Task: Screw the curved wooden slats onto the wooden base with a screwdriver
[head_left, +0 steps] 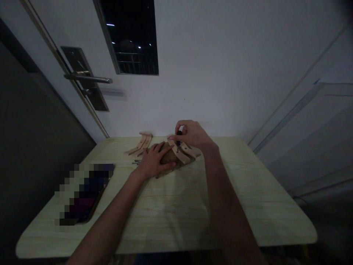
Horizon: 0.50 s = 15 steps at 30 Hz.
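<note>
My left hand (152,161) lies flat with its fingers spread on a brown board (168,158), which rests on the table. One fingertip reaches a curved pale wooden piece (180,156) lying on the board. Above that piece, my right hand (194,134) pinches an upright black screwdriver (179,138), mostly hidden by the fingers; its tip points down at the wood. A second curved wooden piece (191,151) lies beside the first, to its right. Several dark screws (136,162) lie just left of my left hand.
More curved wooden pieces (142,143) sit at the back left of the pale wooden table (248,198). A phone-like dark object (91,198), partly pixelated, lies at the left. Directly behind the table stands a white door with a metal handle (91,78).
</note>
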{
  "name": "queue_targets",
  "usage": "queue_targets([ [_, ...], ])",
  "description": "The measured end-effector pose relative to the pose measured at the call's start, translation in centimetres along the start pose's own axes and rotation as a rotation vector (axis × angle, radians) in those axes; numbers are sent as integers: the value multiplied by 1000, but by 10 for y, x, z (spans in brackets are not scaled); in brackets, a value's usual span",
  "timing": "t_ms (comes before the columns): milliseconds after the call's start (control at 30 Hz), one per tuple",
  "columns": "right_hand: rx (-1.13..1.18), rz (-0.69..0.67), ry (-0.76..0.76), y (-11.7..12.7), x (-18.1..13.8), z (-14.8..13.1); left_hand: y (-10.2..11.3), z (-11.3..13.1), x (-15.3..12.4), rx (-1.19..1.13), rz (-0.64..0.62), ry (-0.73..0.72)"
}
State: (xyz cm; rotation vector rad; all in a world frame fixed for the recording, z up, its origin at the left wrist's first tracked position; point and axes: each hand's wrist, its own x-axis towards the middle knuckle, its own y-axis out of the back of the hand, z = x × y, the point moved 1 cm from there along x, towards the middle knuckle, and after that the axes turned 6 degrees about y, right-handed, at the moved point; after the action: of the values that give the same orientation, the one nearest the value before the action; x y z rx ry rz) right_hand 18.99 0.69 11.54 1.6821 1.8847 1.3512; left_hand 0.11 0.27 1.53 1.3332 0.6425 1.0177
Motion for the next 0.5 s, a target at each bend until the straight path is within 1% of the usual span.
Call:
queue_targets([
  [233,151,75,141,1,0,9,1,0,0,-12,-11,10],
  [400,307,86,121,-4,2,15,2,1,-1,-22,-16,10],
  [500,357,84,92,-7,3,15,2,1,-1,-13,-27,15],
])
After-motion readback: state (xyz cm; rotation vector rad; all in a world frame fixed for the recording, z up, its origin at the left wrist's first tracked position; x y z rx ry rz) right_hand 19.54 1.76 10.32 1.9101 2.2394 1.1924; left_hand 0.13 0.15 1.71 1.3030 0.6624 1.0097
